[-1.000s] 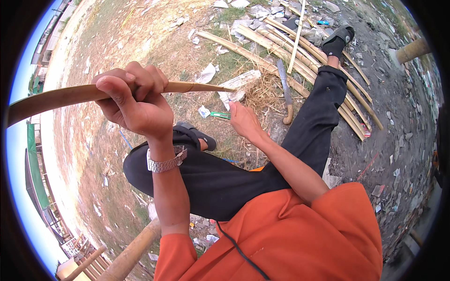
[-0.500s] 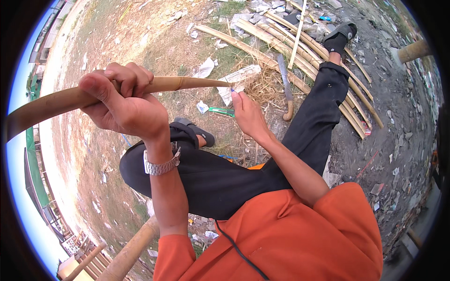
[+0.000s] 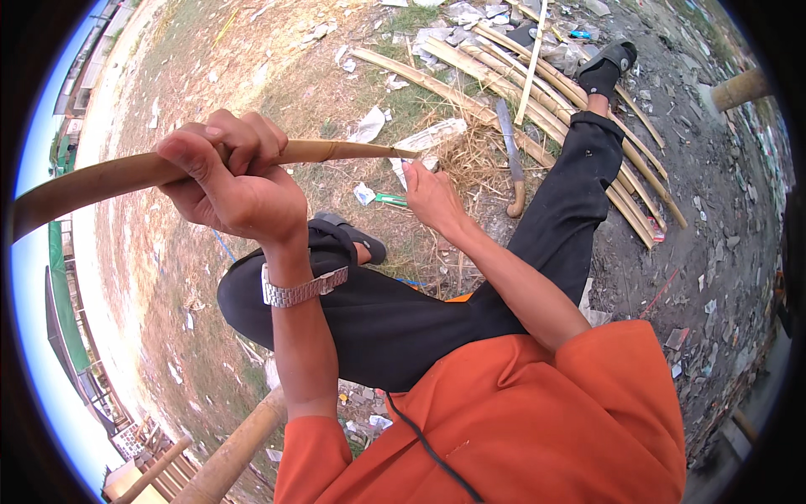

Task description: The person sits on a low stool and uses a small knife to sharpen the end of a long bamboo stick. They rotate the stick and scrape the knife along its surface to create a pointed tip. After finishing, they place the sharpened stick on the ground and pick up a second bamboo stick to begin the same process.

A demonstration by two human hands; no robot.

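Observation:
My left hand (image 3: 233, 172) is wrapped round a long bamboo strip (image 3: 101, 178), which runs from the left rim toward the middle and narrows to a thin end. At that end is my right hand (image 3: 432, 195), fingers pinched together with the thumb up. A small bluish bit shows at its fingertips, too small to name. Just left of the right hand, a green cutter knife (image 3: 390, 199) lies on the ground, partly covered by the hand. Farther right lies a long-bladed knife (image 3: 511, 155) with a wooden handle.
Split bamboo strips (image 3: 546, 105) lie in a pile at the upper right, by my outstretched foot (image 3: 608, 67). Straw shavings (image 3: 478, 155) and paper scraps (image 3: 368, 124) litter the ground. Bamboo poles stand at the lower left (image 3: 233, 449) and far right (image 3: 740, 89).
My left hand has shifted slightly right and up with the bamboo strip. My right hand has moved a little left and now covers part of the green cutter knife.

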